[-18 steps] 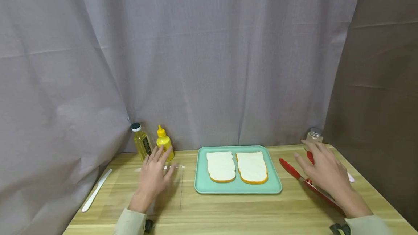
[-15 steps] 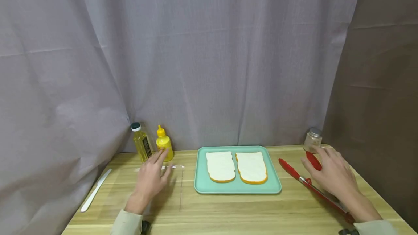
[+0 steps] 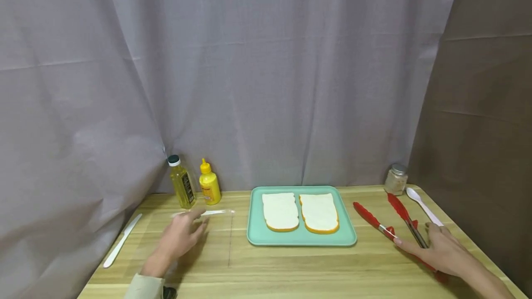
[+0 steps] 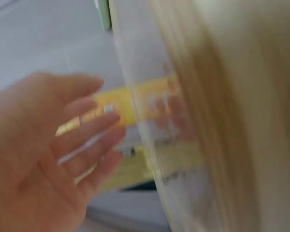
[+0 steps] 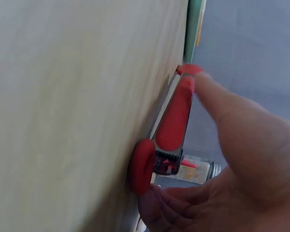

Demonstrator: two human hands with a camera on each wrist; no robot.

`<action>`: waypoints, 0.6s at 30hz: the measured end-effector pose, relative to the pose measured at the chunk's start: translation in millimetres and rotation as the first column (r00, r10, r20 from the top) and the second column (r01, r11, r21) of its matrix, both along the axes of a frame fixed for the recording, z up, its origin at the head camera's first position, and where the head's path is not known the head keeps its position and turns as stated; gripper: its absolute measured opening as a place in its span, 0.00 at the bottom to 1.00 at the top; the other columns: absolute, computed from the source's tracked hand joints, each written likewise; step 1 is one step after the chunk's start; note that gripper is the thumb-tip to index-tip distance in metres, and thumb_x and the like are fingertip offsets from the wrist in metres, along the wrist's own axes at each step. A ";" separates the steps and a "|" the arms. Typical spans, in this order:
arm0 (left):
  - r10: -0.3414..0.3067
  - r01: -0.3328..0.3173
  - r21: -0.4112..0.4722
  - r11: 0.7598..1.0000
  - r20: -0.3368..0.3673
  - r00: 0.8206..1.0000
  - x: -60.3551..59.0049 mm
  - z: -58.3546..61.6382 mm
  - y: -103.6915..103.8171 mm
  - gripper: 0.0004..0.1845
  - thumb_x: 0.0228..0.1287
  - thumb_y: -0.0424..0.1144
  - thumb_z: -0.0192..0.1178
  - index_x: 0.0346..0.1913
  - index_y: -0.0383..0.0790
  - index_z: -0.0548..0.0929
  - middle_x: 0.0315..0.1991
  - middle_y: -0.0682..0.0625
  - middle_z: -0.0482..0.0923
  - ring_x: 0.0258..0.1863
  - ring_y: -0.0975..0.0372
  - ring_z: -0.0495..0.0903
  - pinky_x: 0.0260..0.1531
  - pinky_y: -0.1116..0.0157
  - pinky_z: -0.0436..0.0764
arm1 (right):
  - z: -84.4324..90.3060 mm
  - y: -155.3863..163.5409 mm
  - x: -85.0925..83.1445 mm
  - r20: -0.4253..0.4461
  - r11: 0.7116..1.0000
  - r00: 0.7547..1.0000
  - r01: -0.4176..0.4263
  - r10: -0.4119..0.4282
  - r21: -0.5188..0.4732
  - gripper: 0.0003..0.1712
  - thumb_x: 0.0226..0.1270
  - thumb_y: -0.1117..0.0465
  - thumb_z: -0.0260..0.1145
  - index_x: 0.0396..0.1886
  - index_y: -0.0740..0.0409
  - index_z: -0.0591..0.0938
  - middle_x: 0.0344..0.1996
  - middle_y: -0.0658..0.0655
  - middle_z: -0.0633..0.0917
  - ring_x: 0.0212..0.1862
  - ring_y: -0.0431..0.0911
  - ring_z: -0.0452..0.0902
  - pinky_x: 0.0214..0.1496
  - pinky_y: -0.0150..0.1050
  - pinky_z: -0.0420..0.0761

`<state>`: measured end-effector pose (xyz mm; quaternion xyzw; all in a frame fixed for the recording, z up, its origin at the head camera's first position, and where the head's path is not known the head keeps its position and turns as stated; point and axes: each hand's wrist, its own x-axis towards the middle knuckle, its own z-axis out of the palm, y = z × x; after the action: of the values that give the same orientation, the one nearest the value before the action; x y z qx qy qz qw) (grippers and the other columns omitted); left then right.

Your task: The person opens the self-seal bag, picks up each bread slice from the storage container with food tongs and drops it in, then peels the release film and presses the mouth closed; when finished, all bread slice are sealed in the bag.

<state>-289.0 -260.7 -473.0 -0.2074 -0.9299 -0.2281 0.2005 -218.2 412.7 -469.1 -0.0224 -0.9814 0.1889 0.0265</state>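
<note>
Red-handled metal tongs (image 3: 407, 223) lie spread on the table at the right. My right hand (image 3: 446, 250) reaches over their near part, thumb and fingers apart on either side. In the right wrist view the thumb is close to the tongs' red grip (image 5: 175, 118), with the lower fingers near the loop end. My left hand (image 3: 174, 241) hovers with relaxed fingers over a clear, flat see-through piece (image 3: 230, 243) on the table. Beyond those fingers stand a yellow squeeze bottle (image 3: 209, 186) and a dark-capped oil bottle (image 3: 182, 186).
A green tray (image 3: 301, 240) with two bread slices (image 3: 281, 211) sits in the middle. A white knife (image 3: 122, 241) lies at far left. At right are a glass jar (image 3: 395, 181) with a metal lid and a white spoon (image 3: 421, 204). Grey curtain (image 3: 266, 82) hangs behind.
My right hand has come down and toward me, from beside the jar to over the near part of the tongs, uncovering the spoon. My left hand has drawn back, down and left, from the bottles.
</note>
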 end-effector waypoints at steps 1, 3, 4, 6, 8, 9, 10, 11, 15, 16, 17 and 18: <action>-0.015 0.015 -0.014 1.000 0.018 1.000 0.5 -0.5 -4.6 0.21 0.66 0.32 0.75 0.61 0.36 0.87 0.53 0.36 0.91 0.52 0.43 0.91 0.54 0.45 0.90 | -0.1 -0.8 -1.1 0.017 1.000 1.000 -0.002 0.002 -0.007 0.56 0.72 0.28 0.66 0.58 0.84 0.70 0.33 0.65 0.74 0.32 0.50 0.71 0.26 0.39 0.72; -0.053 0.055 -0.040 0.998 0.056 0.997 0.5 -2.4 -14.6 0.21 0.65 0.33 0.76 0.60 0.36 0.88 0.56 0.39 0.91 0.55 0.45 0.90 0.58 0.45 0.89 | -0.5 -2.1 -3.1 0.028 1.000 1.000 -0.014 0.014 -0.020 0.54 0.72 0.28 0.67 0.56 0.82 0.71 0.29 0.59 0.72 0.30 0.48 0.69 0.26 0.38 0.70; -0.075 0.079 -0.050 0.996 0.069 0.995 0.6 -3.2 -19.6 0.21 0.65 0.34 0.76 0.60 0.36 0.88 0.57 0.40 0.91 0.57 0.45 0.90 0.60 0.45 0.88 | -1.4 -2.8 -3.9 0.024 1.000 1.000 -0.015 0.016 -0.026 0.51 0.72 0.29 0.68 0.53 0.80 0.72 0.27 0.56 0.70 0.28 0.47 0.68 0.24 0.37 0.69; -0.108 0.113 -0.063 0.992 0.086 0.990 0.5 -4.8 -28.7 0.21 0.66 0.36 0.76 0.60 0.36 0.88 0.58 0.41 0.90 0.58 0.46 0.89 0.61 0.44 0.87 | -2.7 -3.8 -5.5 0.018 1.000 1.000 -0.014 0.014 -0.027 0.48 0.72 0.29 0.68 0.51 0.75 0.74 0.26 0.52 0.68 0.28 0.45 0.67 0.24 0.36 0.67; -0.127 0.133 -0.067 0.989 0.093 0.988 0.5 -6.9 -36.8 0.21 0.66 0.38 0.77 0.60 0.36 0.89 0.58 0.42 0.90 0.57 0.46 0.89 0.60 0.44 0.87 | -3.7 -3.2 -7.0 0.012 1.000 1.000 -0.021 0.022 -0.023 0.48 0.72 0.29 0.67 0.52 0.76 0.74 0.26 0.53 0.67 0.30 0.46 0.66 0.25 0.36 0.66; -0.125 0.131 -0.065 0.989 0.097 0.987 0.7 -7.8 -40.1 0.21 0.66 0.39 0.77 0.60 0.37 0.89 0.58 0.42 0.90 0.58 0.46 0.89 0.61 0.44 0.87 | -3.8 -2.8 -7.8 0.012 1.000 1.000 -0.022 0.022 -0.019 0.48 0.73 0.29 0.67 0.52 0.76 0.74 0.27 0.53 0.67 0.31 0.47 0.66 0.26 0.37 0.67; -0.119 0.126 -0.065 0.990 0.098 0.988 1.4 -8.5 -42.9 0.21 0.66 0.40 0.77 0.60 0.38 0.89 0.59 0.42 0.90 0.58 0.46 0.89 0.61 0.43 0.87 | -3.6 -2.3 -8.4 0.014 1.000 1.000 -0.022 0.022 -0.014 0.48 0.73 0.29 0.67 0.52 0.76 0.74 0.28 0.55 0.69 0.33 0.49 0.68 0.27 0.37 0.68; -0.112 0.119 -0.062 0.991 0.106 0.988 2.0 -9.0 -45.3 0.21 0.67 0.40 0.77 0.60 0.39 0.89 0.59 0.43 0.90 0.59 0.46 0.89 0.62 0.43 0.86 | -3.6 -1.8 -8.8 0.007 1.000 1.000 -0.019 0.019 -0.006 0.48 0.73 0.29 0.67 0.52 0.76 0.75 0.29 0.56 0.69 0.34 0.50 0.68 0.28 0.37 0.68; -0.108 0.116 -0.053 0.992 0.136 0.985 3.5 -11.2 -52.3 0.20 0.67 0.44 0.77 0.59 0.43 0.90 0.63 0.42 0.88 0.64 0.44 0.86 0.67 0.39 0.82 | -3.7 -2.3 -9.9 -0.082 0.999 0.997 -0.010 0.014 0.049 0.53 0.70 0.28 0.69 0.57 0.80 0.72 0.30 0.59 0.70 0.35 0.52 0.67 0.29 0.38 0.66; -0.110 0.120 -0.054 0.991 0.148 0.983 3.4 -11.3 -53.7 0.20 0.68 0.46 0.77 0.59 0.44 0.90 0.64 0.41 0.87 0.65 0.43 0.85 0.68 0.38 0.81 | -3.9 -3.8 -10.6 -0.121 0.998 0.993 -0.003 0.011 0.061 0.54 0.69 0.28 0.70 0.58 0.79 0.71 0.29 0.58 0.69 0.33 0.52 0.65 0.28 0.38 0.64; -0.114 0.124 -0.053 0.991 0.162 0.980 3.3 -11.3 -55.0 0.20 0.68 0.47 0.76 0.59 0.45 0.91 0.65 0.40 0.86 0.66 0.41 0.84 0.68 0.36 0.80 | -3.4 -5.8 -11.6 -0.158 0.997 0.987 0.001 0.010 0.074 0.55 0.68 0.28 0.71 0.59 0.79 0.70 0.29 0.57 0.68 0.33 0.51 0.64 0.28 0.38 0.63; -0.117 0.128 -0.052 0.990 0.177 0.977 3.1 -11.2 -56.2 0.20 0.68 0.48 0.76 0.59 0.46 0.91 0.66 0.38 0.85 0.67 0.40 0.83 0.69 0.35 0.79 | -3.2 -8.5 -13.3 -0.205 0.997 0.979 0.002 0.016 0.083 0.58 0.66 0.28 0.73 0.62 0.79 0.69 0.29 0.58 0.69 0.32 0.52 0.65 0.29 0.39 0.63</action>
<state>-285.9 -316.9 -484.1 -0.2501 -0.9359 -0.2278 0.0978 -231.5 404.1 -472.3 0.0019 -0.9805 0.1493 0.1280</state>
